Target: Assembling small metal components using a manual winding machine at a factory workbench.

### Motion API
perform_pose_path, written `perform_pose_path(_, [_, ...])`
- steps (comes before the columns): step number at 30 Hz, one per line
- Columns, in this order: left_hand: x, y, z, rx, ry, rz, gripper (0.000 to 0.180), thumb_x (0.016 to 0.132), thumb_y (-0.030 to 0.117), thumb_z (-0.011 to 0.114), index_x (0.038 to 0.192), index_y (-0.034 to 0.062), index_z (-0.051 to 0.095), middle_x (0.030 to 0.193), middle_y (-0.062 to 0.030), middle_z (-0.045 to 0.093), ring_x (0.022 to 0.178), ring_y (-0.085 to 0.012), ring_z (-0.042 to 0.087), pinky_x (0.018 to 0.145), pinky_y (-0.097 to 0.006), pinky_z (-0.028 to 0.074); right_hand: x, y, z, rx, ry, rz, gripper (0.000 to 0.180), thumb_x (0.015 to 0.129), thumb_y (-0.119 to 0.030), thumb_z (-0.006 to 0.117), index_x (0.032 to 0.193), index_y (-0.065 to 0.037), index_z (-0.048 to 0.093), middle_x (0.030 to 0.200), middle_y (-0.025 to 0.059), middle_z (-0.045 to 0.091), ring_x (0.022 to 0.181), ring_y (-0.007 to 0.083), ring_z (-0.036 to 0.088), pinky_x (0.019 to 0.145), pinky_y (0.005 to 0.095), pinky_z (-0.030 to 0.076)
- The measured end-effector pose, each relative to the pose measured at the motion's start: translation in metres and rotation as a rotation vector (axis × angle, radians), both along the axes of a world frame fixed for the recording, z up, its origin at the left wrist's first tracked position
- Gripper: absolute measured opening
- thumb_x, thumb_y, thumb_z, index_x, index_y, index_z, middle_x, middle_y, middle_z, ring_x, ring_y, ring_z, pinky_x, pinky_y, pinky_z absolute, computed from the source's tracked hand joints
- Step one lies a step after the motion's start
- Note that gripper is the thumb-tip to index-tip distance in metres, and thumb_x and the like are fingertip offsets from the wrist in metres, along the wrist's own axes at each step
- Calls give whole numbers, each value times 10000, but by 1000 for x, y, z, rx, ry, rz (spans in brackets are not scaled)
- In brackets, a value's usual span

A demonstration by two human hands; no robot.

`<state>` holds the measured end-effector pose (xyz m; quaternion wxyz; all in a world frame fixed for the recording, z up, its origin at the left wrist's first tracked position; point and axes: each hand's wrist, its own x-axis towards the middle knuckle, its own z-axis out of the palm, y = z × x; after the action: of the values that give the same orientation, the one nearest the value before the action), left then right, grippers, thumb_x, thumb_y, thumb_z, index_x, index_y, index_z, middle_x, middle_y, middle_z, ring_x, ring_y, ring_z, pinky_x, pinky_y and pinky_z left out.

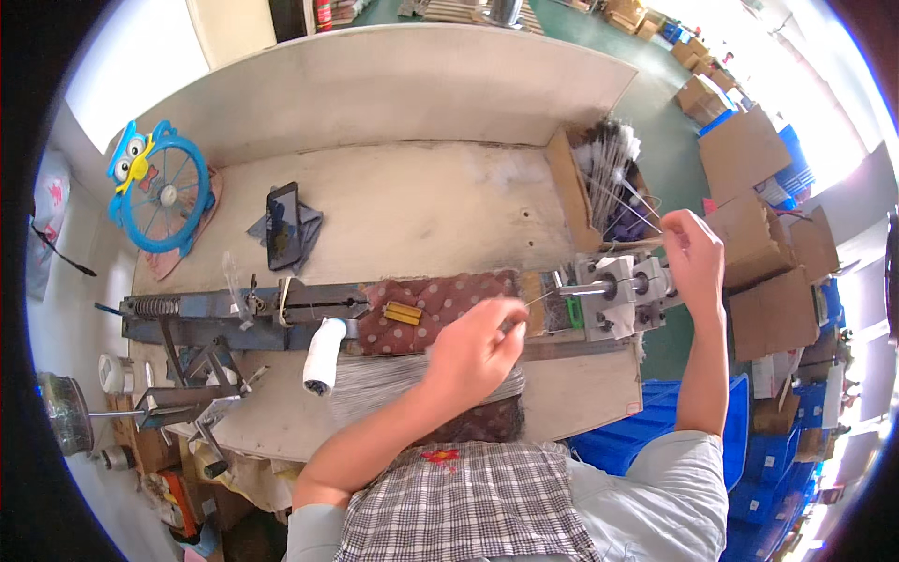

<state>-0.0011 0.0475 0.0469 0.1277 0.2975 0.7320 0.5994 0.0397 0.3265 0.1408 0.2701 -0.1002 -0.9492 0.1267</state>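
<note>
Broadly, a pale workbench filled the middle of the view, with an upright back panel along its far edge. A blue crate stood low beyond the near right corner. Across the bench ran a long metal rail, a coil spring around its left end. Far right, an open cardboard box held bristly, wire-stemmed pieces. Far left stood a blue owl-shaped fan. Brown dotted cloth covered the rail's middle.

At the rail's right end sat a metal clamp unit. A bundle of thin wires lay on the near side of the rail, partly under the left forearm. Left hand: over the dotted cloth, fingers curled, thumb near the fingertips. Right hand: raised just beside the clamp unit, fingers bent inward; could not tell whether it gripped anything.

Smaller items: a dark phone on a grey cloth; a yellow block on the dotted cloth. Finest was a single thin wire between left fingertips and clamp unit; could not tell whether those fingers pinched it.
</note>
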Motion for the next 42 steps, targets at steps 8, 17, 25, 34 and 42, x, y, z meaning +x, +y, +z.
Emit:
perform_pose_path(8, [-36, 68, -42, -505, 576, 45, 95, 854, 150, 549, 846, 84, 617, 800, -96, 636, 708, -266, 643, 608, -397, 510, 1, -20, -35, -415, -243, 117, 136, 788, -104, 605, 911, -45, 616, 747, 93, 644, 658, 179, 613, 634, 298, 477])
perform_pose_path(17, [-68, 76, -64, -511, 756, 75, 515, 811, 247, 657, 1286, 114, 511, 1013, -112, 643, 882, -227, 620, 813, -362, 469, -37, -44, -91, -176, -262, 275, 88, 813, -116, 557, 876, -91, 613, 799, 126, 650, 745, 340, 624, 645, 417, 491])
perform_pose_path(25, [-38, 46, -22, 242, -617, -85, 383, 889, 209, 637, 1200, -3, 571, 813, -21, 617, 697, -56, 542, 634, -196, 450, -39, -29, -70, -26, -502, 457, 163, 797, -124, 571, 926, -139, 669, 738, 143, 632, 726, 322, 615, 624, 436, 475])
perform_pose_path(34, [-27, 29, -36, 372, -568, 23, 301, 931, 228, 579, 1038, -49, 632, 769, -80, 652, 671, -102, 583, 636, -224, 481, -40, -19, -44, -232, -604, 637, 233, 810, -188, 628, 1030, -143, 689, 853, 78, 681, 832, 275, 624, 752, 372, 486])
perform_pose_path(42, [-19, 7, -25, 397, -572, 53, 295, 945, 206, 544, 1038, -63, 623, 904, -150, 682, 812, -195, 666, 728, -291, 531, -57, -44, -60, -190, -618, 828, 140, 760, -197, 685, 868, -120, 731, 839, 52, 673, 877, 226, 593, 773, 367, 473])
